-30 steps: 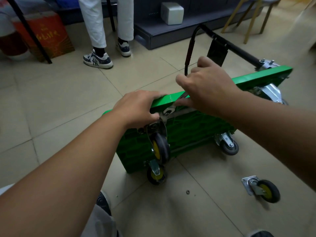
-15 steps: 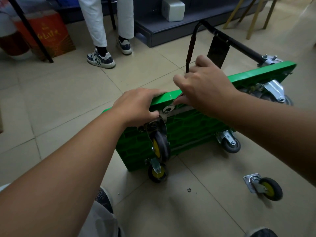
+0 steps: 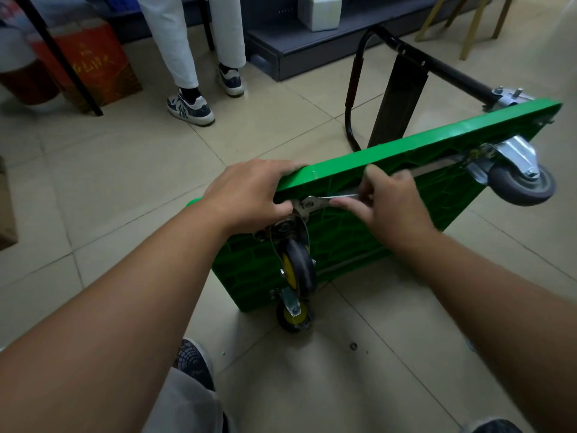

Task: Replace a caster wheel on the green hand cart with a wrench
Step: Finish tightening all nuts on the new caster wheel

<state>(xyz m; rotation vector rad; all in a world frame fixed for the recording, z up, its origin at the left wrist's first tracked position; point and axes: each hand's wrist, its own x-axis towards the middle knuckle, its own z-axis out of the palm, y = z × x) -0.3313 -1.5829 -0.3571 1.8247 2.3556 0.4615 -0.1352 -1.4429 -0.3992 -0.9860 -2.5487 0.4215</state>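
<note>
One green cart (image 3: 406,145), three caster wheels (image 3: 296,270) (image 3: 293,315) (image 3: 520,182), one wrench (image 3: 331,200), two hands (image 3: 249,192) (image 3: 393,201), one bystander (image 3: 175,42).

Tipped cart (image 3: 359,245) on floor (image 3: 125,182); wrench (image 3: 327,199) against underside, between left hand (image 3: 249,195) and right hand (image 3: 393,204)

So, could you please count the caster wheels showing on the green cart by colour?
Yellow-hubbed: 2 (upper yellow caster, lower yellow caster)
Grey: 1 (grey caster)
Total: 3 casters in view on the green cart
</note>
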